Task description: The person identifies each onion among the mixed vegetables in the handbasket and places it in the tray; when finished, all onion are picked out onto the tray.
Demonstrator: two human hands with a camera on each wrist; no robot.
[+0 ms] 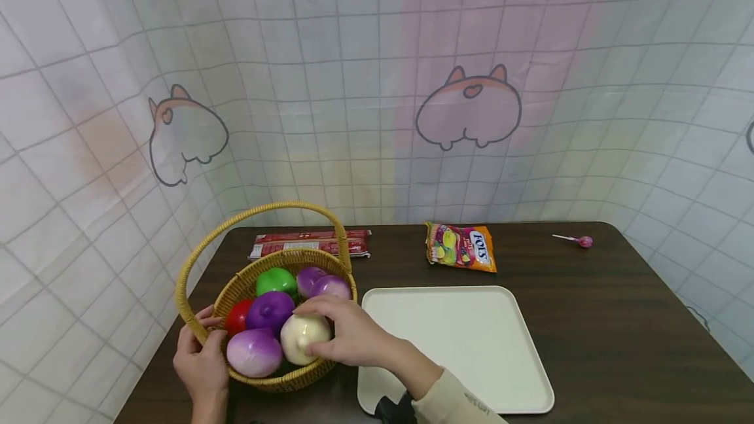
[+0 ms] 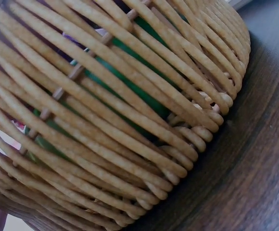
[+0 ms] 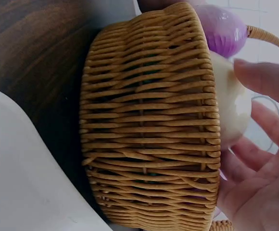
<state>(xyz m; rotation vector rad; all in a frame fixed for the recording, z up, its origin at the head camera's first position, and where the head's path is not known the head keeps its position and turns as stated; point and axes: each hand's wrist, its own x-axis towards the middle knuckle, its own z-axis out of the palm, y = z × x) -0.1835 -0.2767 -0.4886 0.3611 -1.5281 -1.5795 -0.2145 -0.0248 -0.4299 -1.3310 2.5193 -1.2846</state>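
Observation:
A wicker basket (image 1: 294,381) with a tall hoop handle stands on the table, filled with shiny vegetables. My left hand (image 1: 202,362) grips its left rim, at the foot of the handle. In the right wrist view, the thumb and fingers of my right hand (image 3: 262,163) curve round a white onion (image 3: 235,103), low in the basket at its front right. Beside the onion lie a purple-and-white turnip-like vegetable (image 1: 254,352) and a deep purple one (image 1: 271,311). Behind are a green pepper (image 1: 277,281), a red tomato-like piece (image 1: 238,317) and two purple pieces (image 1: 331,286).
A white tray (image 1: 453,339) lies right of the basket, with my right forearm across its near left corner. Along the back edge are a long red packet (image 1: 306,242), partly behind the basket, an orange candy bag (image 1: 461,247) and a lollipop (image 1: 584,241).

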